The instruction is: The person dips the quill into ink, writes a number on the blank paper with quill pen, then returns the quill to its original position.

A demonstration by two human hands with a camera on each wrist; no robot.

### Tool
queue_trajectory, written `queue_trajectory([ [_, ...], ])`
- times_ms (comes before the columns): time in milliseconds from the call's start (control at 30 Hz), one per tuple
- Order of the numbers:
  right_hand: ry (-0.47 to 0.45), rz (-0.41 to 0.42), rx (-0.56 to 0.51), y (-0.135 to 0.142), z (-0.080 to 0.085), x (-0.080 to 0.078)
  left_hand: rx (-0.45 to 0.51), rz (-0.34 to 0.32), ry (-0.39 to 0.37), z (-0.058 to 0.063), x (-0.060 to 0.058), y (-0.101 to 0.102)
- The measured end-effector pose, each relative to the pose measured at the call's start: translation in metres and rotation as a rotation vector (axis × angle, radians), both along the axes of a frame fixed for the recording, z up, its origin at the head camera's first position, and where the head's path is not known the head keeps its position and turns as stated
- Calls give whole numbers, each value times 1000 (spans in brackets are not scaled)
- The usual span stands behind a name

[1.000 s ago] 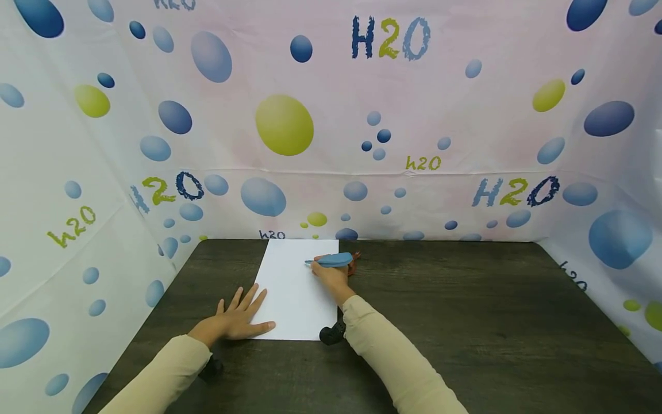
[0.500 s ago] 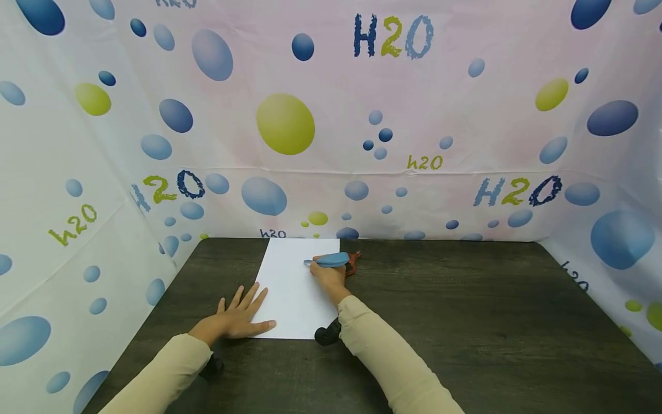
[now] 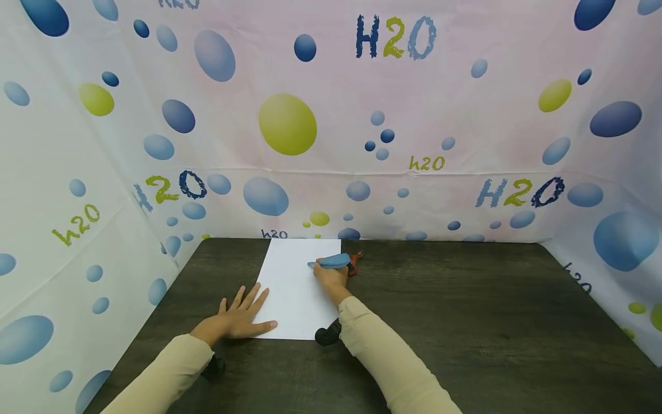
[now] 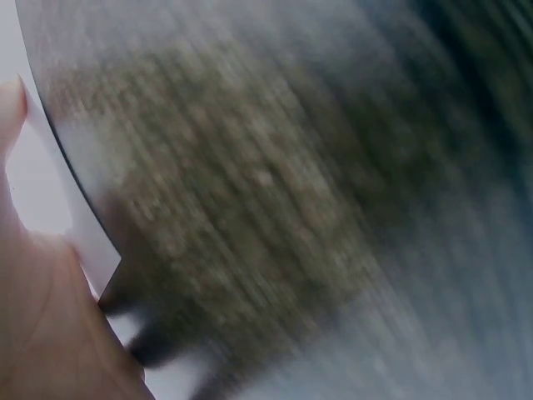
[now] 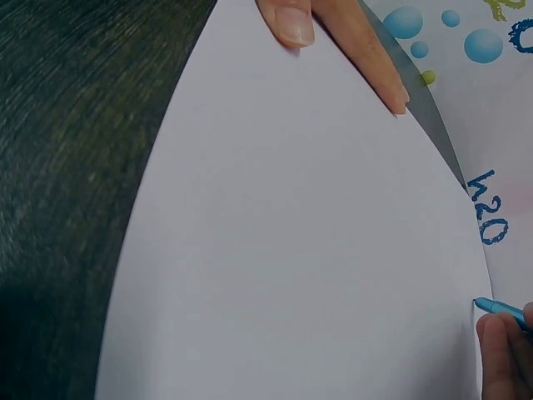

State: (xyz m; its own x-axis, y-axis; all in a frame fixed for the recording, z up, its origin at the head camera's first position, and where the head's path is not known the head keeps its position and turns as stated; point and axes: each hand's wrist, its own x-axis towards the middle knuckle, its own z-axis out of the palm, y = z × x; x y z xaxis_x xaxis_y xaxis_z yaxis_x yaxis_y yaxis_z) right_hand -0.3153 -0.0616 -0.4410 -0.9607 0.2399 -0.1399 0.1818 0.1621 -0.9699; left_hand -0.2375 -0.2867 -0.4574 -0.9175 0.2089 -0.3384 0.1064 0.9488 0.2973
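Observation:
A white sheet of paper (image 3: 295,299) lies on the dark table. My left hand (image 3: 238,319) rests palm down with fingers spread over the sheet's left edge; its thumb (image 5: 293,23) lies on the paper in the right wrist view. The left wrist view shows part of that hand (image 4: 50,325) at the sheet's corner. Over the sheet's far right part my right hand (image 3: 332,280) pinches a blue pen (image 3: 333,261), its tip pointing left. In the right wrist view the pen (image 5: 498,310) has its tip right at the paper, with fingertips (image 5: 495,354) around the barrel.
A small reddish-orange object (image 3: 355,263) lies just right of my right hand, partly hidden by it. A dark wrist device (image 3: 328,333) sits under my right sleeve. A white backdrop with coloured bubbles (image 3: 287,124) stands along the table's far edge.
My right hand with the pen has shifted slightly left over the paper, then hardly moved. The left hand stays put; the whole head view has drifted a little.

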Motion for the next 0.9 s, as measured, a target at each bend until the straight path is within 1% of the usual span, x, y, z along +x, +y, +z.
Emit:
queue_trajectory([
  [233, 25, 27, 3, 0, -2, -2, -1, 1, 22, -5, -1, -2],
  [467, 32, 44, -32, 2, -3, -3, 5, -2, 26, -5, -1, -2],
  [733, 10, 15, -46, 3, -4, -1, 8, -3, 33, -5, 0, -1],
  [900, 7, 13, -60, 3, -5, -2, 8, -7, 28, -5, 0, -1],
])
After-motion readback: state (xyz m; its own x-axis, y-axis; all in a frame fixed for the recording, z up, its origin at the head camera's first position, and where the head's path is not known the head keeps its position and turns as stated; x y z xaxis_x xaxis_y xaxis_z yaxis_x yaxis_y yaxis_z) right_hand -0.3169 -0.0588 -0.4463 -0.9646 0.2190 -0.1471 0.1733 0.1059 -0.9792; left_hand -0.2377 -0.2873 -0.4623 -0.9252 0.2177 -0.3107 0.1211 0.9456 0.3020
